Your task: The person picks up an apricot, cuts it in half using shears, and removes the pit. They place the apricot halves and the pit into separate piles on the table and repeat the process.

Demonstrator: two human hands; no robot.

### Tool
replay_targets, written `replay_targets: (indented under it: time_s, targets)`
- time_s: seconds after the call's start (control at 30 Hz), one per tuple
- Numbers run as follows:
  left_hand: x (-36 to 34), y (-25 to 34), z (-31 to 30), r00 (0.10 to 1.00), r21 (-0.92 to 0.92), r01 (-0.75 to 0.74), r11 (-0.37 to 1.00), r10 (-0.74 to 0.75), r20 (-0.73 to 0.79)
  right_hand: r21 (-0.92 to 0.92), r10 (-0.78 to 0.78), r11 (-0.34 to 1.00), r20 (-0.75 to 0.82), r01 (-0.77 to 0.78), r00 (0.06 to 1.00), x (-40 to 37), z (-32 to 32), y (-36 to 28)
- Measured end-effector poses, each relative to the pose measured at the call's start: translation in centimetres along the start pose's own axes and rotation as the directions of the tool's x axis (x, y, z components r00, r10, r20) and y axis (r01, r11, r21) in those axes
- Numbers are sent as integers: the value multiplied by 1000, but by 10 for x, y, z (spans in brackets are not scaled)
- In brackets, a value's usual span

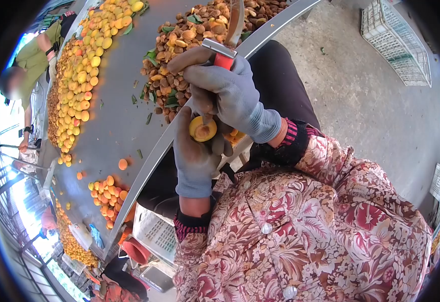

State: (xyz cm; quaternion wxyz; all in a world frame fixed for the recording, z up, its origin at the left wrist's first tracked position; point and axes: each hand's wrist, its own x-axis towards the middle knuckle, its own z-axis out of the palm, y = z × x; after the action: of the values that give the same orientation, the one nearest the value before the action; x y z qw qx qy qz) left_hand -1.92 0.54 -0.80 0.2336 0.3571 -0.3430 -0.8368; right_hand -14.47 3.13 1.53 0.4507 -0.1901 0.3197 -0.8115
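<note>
My left hand (pixel 195 146), in a grey glove, is closed around a yellow apricot half (pixel 203 129) whose brown middle faces up. Just above it, my right hand (pixel 227 90), gloved too, is wrapped round the red handle of a knife (pixel 224 61) with a metal collar at its top. Both hands meet at the fruit, over the table's near edge; the tool's lower end is mostly hidden by my fingers. Behind my right hand lies a heap of brown pits (pixel 180 43) with green leaves in it.
Whole apricots (pixel 86 75) lie in a long pile on the metal table (pixel 117 100), with a smaller pile (pixel 108 196) nearer. Across the table stands a person in green (pixel 34 60). White crates (pixel 396 43) stand on the floor at right.
</note>
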Motion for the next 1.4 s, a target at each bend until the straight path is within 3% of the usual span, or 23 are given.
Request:
replay_targets:
  time_s: [0.07, 0.23, 0.37, 0.43, 0.47, 0.53, 0.57, 0.63, 0.77, 0.83, 1.0, 1.07, 1.1, 1.17, 1.2, 1.23, 1.27, 1.3, 1.33, 1.37, 1.4]
  targets:
    - [1, 1, 2, 999, 65, -40, 997, 41, -11, -9, -12, 1000, -4, 12, 1000, 1, 1, -1]
    - [6, 6, 1, 968, -193, 208, 959, -230, -97, -48, -30, 998, 9, 31, 999, 4, -1, -4]
    - [7, 6, -1, 977, -134, 198, 971, -207, -50, 5, 23, 1000, 17, -23, 1000, 3, -2, 2]
    - [8, 10, 5, 916, -283, 299, 912, -357, -183, 2, 45, 999, 16, -45, 999, 3, -1, 5]
    - [7, 9, 4, 916, -282, 298, 912, -356, -183, -2, 67, 998, 12, -67, 998, 3, -1, 5]
    - [4, 4, 0, 986, 38, 153, 987, -150, -77, -11, 80, 997, -3, -80, 997, 1, 1, 7]
    - [6, 2, -4, 986, 38, 152, 988, -149, -78, -20, 93, 995, -17, -93, 996, 0, 3, 9]
    - [13, -1, -11, 930, -181, 317, 931, -342, -131, -33, 117, 992, -11, -118, 993, -6, 4, 17]
    - [15, -5, -7, 895, -257, 299, 919, -363, -257, -121, 131, 983, -38, -135, 991, -8, 5, 27]
    - [12, 0, 2, 858, -10, 365, 931, -340, -384, -80, 178, 980, -32, -180, 983, -3, -1, 30]
    - [21, -10, -19, 897, 104, 309, 946, -253, -364, 60, 244, 966, 97, -250, 965, 13, -16, 38]
    - [22, -8, -22, 914, 166, 292, 942, -224, -338, 178, 327, 917, 174, -356, 929, 14, -19, 32]
    - [21, -6, -22, 912, 141, 310, 940, -252, -324, 178, 326, 918, 174, -355, 929, 12, -14, 31]
    - [21, -1, -18, 911, 119, 322, 939, -274, -308, -242, 224, 951, 115, -191, 968, 7, 4, 32]
    - [21, 6, -11, 897, 175, 356, 918, -284, -338, -224, 129, 972, 234, -76, 964, 8, 9, 31]
    - [20, 12, -6, 882, 229, 391, 891, -293, -368, -221, 124, 973, 234, -72, 964, 10, 8, 28]
    - [19, 19, -5, 928, 190, 316, 930, -261, -266, -130, 157, 982, 196, -133, 968, 15, 5, 24]
    - [22, 21, -6, 930, 195, 310, 931, -255, -264, -38, 191, 982, 165, -188, 968, 22, 3, 20]
    - [29, 21, -8, 950, 218, 266, 939, -216, -227, -96, 22, 995, 202, -2, 979, 26, -2, 25]
    - [35, 21, -9, 964, 240, 226, 944, -181, -195, -93, 18, 996, 204, 1, 979, 29, -8, 27]
    - [37, 22, -3, 951, 205, 247, 947, -196, -239, 77, 113, 989, 150, -126, 982, 30, -11, 23]
